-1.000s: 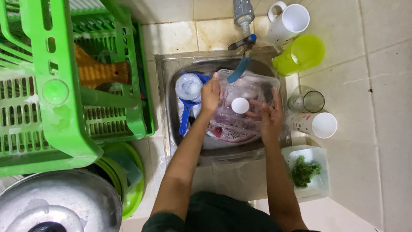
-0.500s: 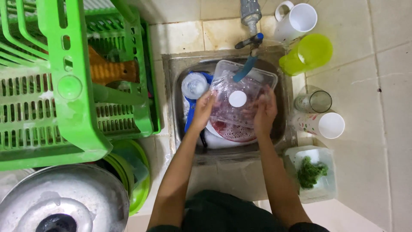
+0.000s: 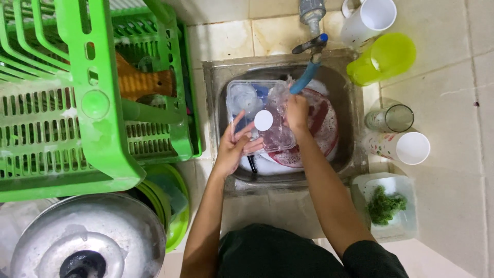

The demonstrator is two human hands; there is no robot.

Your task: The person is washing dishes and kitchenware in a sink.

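Washing a clear tub in the sink, with more dishes waiting

Nearest the person, the left hand (image 3: 234,146) is holding the near edge of the clear tub (image 3: 260,116), fingers spread a little along its side, while the right hand (image 3: 297,112) is pressing into the tub with fingers curled together; what they grip, I cannot tell. The tub is lying tilted over the left half of the sink (image 3: 216,82), above a red and white plate (image 3: 319,128), under the blue spout (image 3: 304,78). It looks wet but not yet put away, so the washing seems to be in the middle. By the sink's right edge a glass (image 3: 392,118) and cup (image 3: 406,148) are standing; at the far right corner, a green jug (image 3: 383,57). The green rack (image 3: 98,103) at the left is holding few dishes.
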